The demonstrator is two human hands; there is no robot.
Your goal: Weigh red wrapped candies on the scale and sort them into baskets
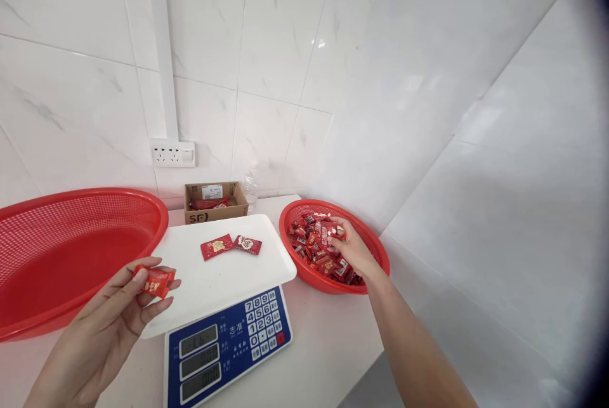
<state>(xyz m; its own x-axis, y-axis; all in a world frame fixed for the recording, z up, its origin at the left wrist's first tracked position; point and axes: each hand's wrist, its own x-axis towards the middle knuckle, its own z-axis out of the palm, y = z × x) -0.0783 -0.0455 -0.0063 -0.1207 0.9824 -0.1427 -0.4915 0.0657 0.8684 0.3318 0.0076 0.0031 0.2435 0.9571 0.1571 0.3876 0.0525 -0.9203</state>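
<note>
My left hand [107,316] pinches a small red candy packet [160,283] between thumb and fingers, beside the left edge of the scale's white pan [214,287]. Two flat red packets lie on that pan, one with gold print [215,247] and one with a white patch [248,244], their edges meeting. My right hand [354,248] reaches into a red basket [318,277] filled with red-wrapped candies [304,246]. Its fingers are closed on a red candy packet [327,231] at the top of the pile; the fingertips are partly hidden.
A large red mesh basket [159,217] stands at the left. Behind the pan are a cardboard box [228,212] with red packets inside and a clear plastic bottle [250,189]. The scale's blue keypad panel [233,348] faces me. A tiled wall [204,122] bounds the table.
</note>
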